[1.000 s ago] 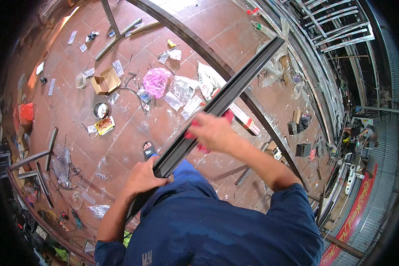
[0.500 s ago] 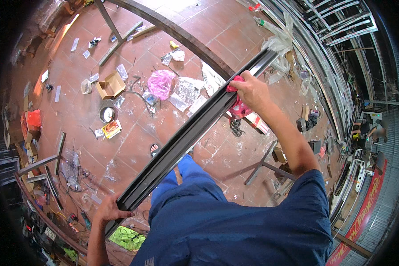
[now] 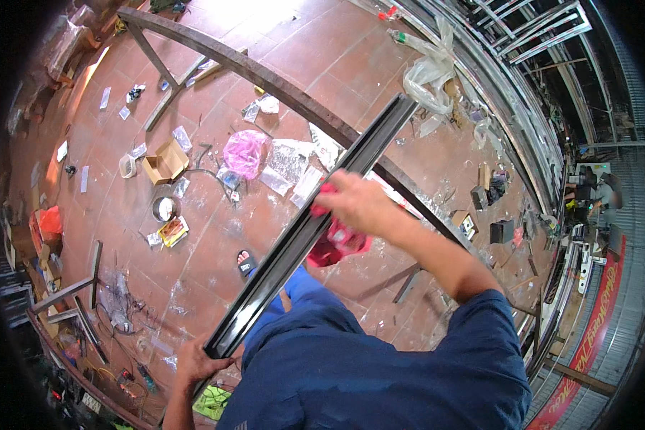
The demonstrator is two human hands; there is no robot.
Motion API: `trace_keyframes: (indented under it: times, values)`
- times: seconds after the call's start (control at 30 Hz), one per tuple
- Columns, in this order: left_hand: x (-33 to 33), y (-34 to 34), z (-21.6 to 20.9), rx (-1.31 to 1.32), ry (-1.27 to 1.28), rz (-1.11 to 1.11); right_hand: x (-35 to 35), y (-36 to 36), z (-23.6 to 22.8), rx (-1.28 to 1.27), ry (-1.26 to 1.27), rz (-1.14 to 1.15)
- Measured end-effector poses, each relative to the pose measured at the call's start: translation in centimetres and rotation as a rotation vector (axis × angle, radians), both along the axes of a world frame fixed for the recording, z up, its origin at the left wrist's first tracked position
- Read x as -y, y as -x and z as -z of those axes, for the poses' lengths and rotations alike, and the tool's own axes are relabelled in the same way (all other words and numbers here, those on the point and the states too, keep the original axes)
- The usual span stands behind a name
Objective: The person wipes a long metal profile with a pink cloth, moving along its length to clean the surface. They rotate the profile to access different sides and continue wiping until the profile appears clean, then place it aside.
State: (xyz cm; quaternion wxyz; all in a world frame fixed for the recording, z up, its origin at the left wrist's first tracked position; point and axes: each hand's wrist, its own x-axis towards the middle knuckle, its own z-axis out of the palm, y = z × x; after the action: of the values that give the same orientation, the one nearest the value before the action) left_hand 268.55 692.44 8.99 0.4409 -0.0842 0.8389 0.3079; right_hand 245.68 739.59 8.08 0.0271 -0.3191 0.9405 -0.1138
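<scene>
Slid back down the long black metal channel [image 3: 309, 229] since half a second ago: right hand [image 3: 358, 204], then up near the far end, now about midway along. Left hand [image 3: 197, 362] still at the near end. One channel, running slantwise from the lower left up to the upper right, held above the red tiled floor [image 3: 215, 236]. Two hands on it. Right hand closed over the channel's top edge, pressing one red cloth [image 3: 337, 244] against it; most of the cloth bunched below the channel, the rest hidden under the fingers. Left hand wrapped around the near end, fingertips hidden behind the metal, so closeness of grip hard to judge.

Left of the channel on the floor: one pink plastic bag [image 3: 245, 153], one open cardboard box [image 3: 166, 159], one roll of tape [image 3: 127, 166], one round tin [image 3: 164, 208]. Beyond the channel's far end, one clear plastic bag [image 3: 430, 68]. Behind the channel, one curved rusty steel beam [image 3: 265, 75], partly covered where the two cross. Smaller litter too blurred to count.
</scene>
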Motion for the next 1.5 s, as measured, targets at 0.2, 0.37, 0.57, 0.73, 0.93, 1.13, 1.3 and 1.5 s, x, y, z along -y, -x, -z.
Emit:
trace_keyframes:
  times: [0.2,0.37,0.57,0.73,0.93,1.13,1.3,1.5]
  values:
    - [6.4,-3.3,0.4,-0.082,0.134,0.155,-6.1,4.7,0.0,-0.097,-0.060,0.123]
    - [8.1,-4.1,2.2,-0.035,0.184,0.164,-7.7,6.2,0.0,-0.161,-0.080,0.108]
    - [9.9,-4.9,3.9,-0.031,0.195,0.198,-12.8,8.9,-0.6,-0.136,-0.198,0.233]
    - [10.4,-3.6,3.7,0.072,0.129,0.084,-21.3,11.7,-0.8,-0.095,-0.321,0.628]
    - [10.6,-3.6,4.2,0.325,0.037,-0.025,-19.5,7.0,-5.8,-0.256,0.407,0.654]
    - [3.5,-0.4,1.6,0.085,-0.024,-0.113,-10.6,5.5,-3.1,-0.274,0.473,0.523]
    - [0.2,0.5,0.1,-0.077,0.055,-0.025,-0.2,3.1,3.6,-0.141,0.094,0.314]
    - [-0.5,-0.7,-0.1,-0.111,0.094,0.004,3.9,-3.2,4.2,-0.120,0.227,0.058]
